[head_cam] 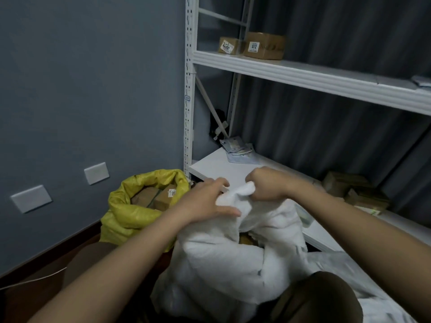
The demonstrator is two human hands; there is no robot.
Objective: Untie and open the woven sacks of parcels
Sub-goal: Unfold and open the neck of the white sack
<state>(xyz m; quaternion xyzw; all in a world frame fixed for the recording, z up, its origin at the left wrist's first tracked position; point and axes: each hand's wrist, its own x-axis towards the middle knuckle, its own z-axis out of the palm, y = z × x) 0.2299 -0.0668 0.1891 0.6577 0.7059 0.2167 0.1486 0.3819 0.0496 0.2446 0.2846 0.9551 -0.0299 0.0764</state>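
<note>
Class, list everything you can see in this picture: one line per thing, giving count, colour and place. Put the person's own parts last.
white sack: one, white, centre foreground, mouth bunched
yellow sack: one, yellow, left by the wall, open, brown parcels inside
shelf rack: one, white, right
cardboard boxes: two, brown, upper shelf
parcels: several, brown, lower shelf, right
envelopes: a few, pale, lower shelf, back
wall plates: two, white, grey wall, left
left hand: one, gripping the white sack's mouth
right hand: one, gripping the same mouth
</note>
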